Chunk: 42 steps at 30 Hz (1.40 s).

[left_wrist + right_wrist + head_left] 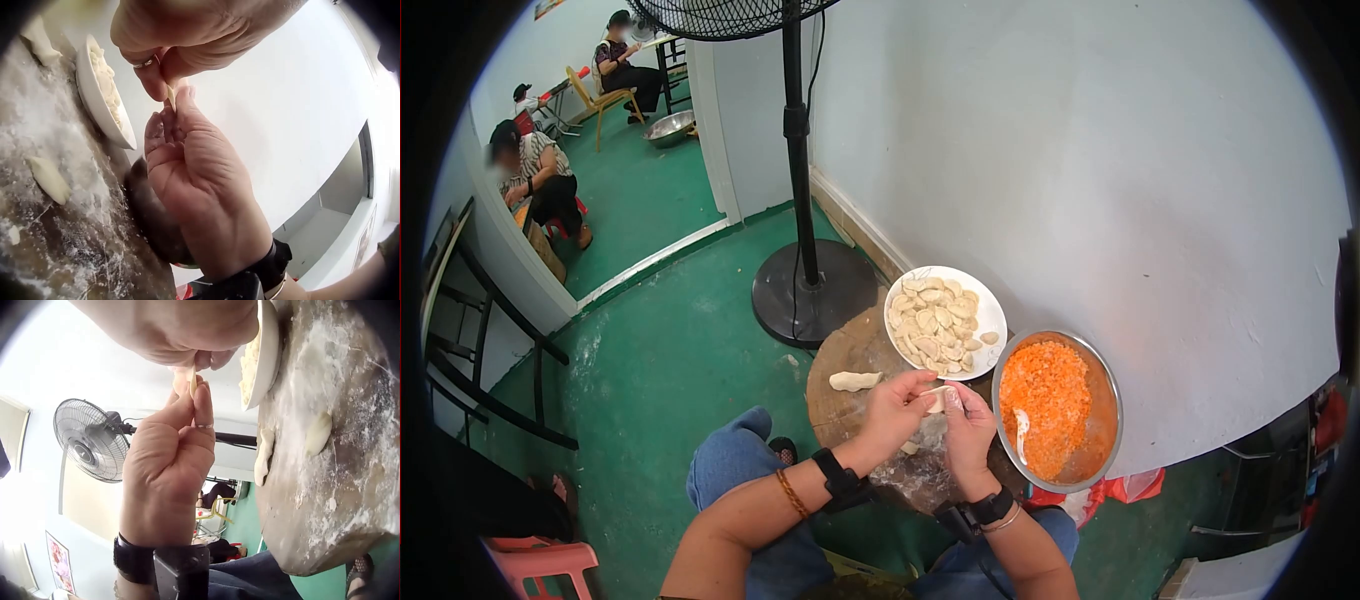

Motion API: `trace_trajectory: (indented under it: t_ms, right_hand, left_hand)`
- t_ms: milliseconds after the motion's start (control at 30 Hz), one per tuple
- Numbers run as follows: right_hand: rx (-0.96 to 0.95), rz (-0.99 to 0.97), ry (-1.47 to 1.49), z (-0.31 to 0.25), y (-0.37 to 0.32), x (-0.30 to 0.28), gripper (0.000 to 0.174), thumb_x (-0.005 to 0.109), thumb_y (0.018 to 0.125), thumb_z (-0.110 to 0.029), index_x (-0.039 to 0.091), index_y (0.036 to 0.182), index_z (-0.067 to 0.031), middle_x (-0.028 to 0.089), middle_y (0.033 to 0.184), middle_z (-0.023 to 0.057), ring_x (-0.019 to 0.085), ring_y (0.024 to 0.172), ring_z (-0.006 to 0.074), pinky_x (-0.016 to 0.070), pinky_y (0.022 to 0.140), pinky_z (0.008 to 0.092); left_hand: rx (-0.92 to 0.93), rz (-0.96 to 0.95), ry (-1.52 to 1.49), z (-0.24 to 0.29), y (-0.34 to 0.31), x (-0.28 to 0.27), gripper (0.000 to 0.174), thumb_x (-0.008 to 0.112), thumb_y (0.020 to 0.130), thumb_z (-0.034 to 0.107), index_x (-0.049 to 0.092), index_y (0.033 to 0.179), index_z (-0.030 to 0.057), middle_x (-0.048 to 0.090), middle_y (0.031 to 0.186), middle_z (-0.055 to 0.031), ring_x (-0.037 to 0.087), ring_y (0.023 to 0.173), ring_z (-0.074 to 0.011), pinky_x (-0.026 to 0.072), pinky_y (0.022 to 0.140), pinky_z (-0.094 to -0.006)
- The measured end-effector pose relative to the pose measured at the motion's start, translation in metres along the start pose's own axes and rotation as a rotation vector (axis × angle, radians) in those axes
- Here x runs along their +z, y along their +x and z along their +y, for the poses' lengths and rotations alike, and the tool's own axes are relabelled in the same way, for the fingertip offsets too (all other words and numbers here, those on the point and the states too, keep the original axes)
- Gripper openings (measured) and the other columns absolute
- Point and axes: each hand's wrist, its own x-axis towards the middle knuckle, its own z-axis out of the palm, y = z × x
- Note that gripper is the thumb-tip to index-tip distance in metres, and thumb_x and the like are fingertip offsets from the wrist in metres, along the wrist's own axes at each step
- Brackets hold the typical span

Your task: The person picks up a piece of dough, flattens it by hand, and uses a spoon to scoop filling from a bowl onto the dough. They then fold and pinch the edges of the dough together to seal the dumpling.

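I hold a small pale folded dough dumpling (171, 98) between both hands, raised above the round floured wooden board (840, 410). My left hand (895, 400) pinches it between thumb and forefinger from the left. My right hand (968, 425) closes its fingertips on the same seam from the right, so both grips meet on it and neither hand is nearer. Its thin edge stands up between my fingertips, and its length runs from hand to hand, as far as I can tell. The white plate of finished dumplings (992, 315) lies just beyond my hands. The steel bowl of orange filling (1100, 440) sits close beside my right hand.
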Motion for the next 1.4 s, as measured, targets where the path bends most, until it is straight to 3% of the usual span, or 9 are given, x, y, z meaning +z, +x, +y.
trace_trajectory:
  t_ms: [167,367,567,667,767,867,1067,1267,1400]
  right_hand:
    - [0.062,-0.091,0.199,-0.024,0.002,0.002,0.022,0.060,0.084,-0.006,0.061,0.103,0.0041,0.062,0.094,0.0056,0.055,0.085,0.0094,0.0445,0.077,0.0228]
    - [-0.046,-0.163,-0.118,-0.005,0.007,-0.009,0.017,0.060,0.083,-0.006,0.063,0.098,0.0015,0.061,0.089,0.0057,0.055,0.081,0.0099,0.0436,0.073,0.0224]
    - [-0.062,-0.082,-0.053,-0.002,0.005,-0.005,0.014,0.058,0.085,-0.007,0.064,0.095,0.0009,0.062,0.091,0.0071,0.055,0.084,0.0107,0.0436,0.076,0.0232]
    - [0.056,-0.091,0.131,-0.009,0.002,0.001,0.015,0.058,0.086,-0.009,0.064,0.096,0.0004,0.062,0.093,0.0075,0.055,0.086,0.0106,0.0436,0.077,0.0236]
    - [0.076,-0.074,0.151,-0.014,0.000,0.006,0.014,0.058,0.085,-0.009,0.064,0.095,0.0005,0.063,0.094,0.0078,0.056,0.086,0.0106,0.0440,0.077,0.0236]
    - [-0.021,-0.133,-0.094,-0.007,0.004,-0.002,0.014,0.059,0.085,-0.008,0.065,0.094,0.0010,0.063,0.092,0.0079,0.056,0.084,0.0108,0.0447,0.075,0.0239]
    - [-0.037,-0.056,-0.064,-0.001,0.007,-0.006,0.014,0.058,0.084,-0.007,0.065,0.094,0.0012,0.063,0.091,0.0074,0.056,0.081,0.0103,0.0448,0.073,0.0238]
    - [0.123,-0.076,0.122,-0.023,0.004,0.003,0.013,0.058,0.084,-0.006,0.065,0.093,0.0012,0.063,0.088,0.0061,0.056,0.080,0.0100,0.0439,0.074,0.0229]
    - [-0.041,-0.143,-0.116,-0.010,0.007,-0.007,0.014,0.059,0.085,-0.007,0.065,0.093,0.0014,0.063,0.088,0.0052,0.055,0.080,0.0088,0.0440,0.074,0.0225]
  left_hand:
    - [-0.005,-0.003,0.041,0.000,0.002,-0.004,0.031,0.058,0.082,-0.002,0.054,0.112,0.0000,0.062,0.085,-0.0032,0.057,0.074,-0.0067,0.0483,0.065,-0.0208]
    - [0.004,-0.065,0.124,0.009,-0.002,-0.003,0.028,0.058,0.083,0.001,0.054,0.111,0.0001,0.062,0.087,-0.0030,0.056,0.075,-0.0059,0.0476,0.067,-0.0204]
    - [-0.032,-0.068,-0.089,0.010,-0.002,0.004,0.026,0.056,0.085,0.005,0.054,0.111,0.0007,0.060,0.088,-0.0017,0.053,0.078,-0.0052,0.0439,0.067,-0.0205]
    - [0.043,-0.045,0.013,-0.011,0.003,-0.001,0.030,0.054,0.085,0.003,0.051,0.115,0.0020,0.055,0.080,0.0007,0.048,0.073,-0.0054,0.0416,0.064,-0.0210]
    - [0.133,-0.002,0.085,0.010,0.000,0.002,0.031,0.052,0.085,0.001,0.049,0.116,0.0029,0.050,0.074,0.0020,0.045,0.068,-0.0060,0.0400,0.061,-0.0214]
    - [0.261,-0.052,0.284,0.015,-0.001,0.000,0.033,0.051,0.085,0.001,0.047,0.118,0.0031,0.051,0.076,0.0012,0.045,0.067,-0.0061,0.0397,0.061,-0.0216]
    - [0.101,-0.066,-0.085,0.003,-0.001,0.010,0.048,0.054,0.082,-0.006,0.036,0.125,0.0006,0.056,0.081,-0.0028,0.053,0.076,-0.0058,0.0435,0.065,-0.0200]
    - [0.006,-0.103,0.007,0.013,0.004,-0.004,0.054,0.060,0.079,-0.005,0.034,0.126,-0.0009,0.059,0.087,-0.0075,0.056,0.076,-0.0083,0.0459,0.067,-0.0200]
    - [-0.024,-0.086,-0.029,0.014,0.005,-0.002,0.054,0.062,0.079,-0.002,0.035,0.126,-0.0014,0.060,0.085,-0.0067,0.057,0.075,-0.0089,0.0466,0.067,-0.0207]
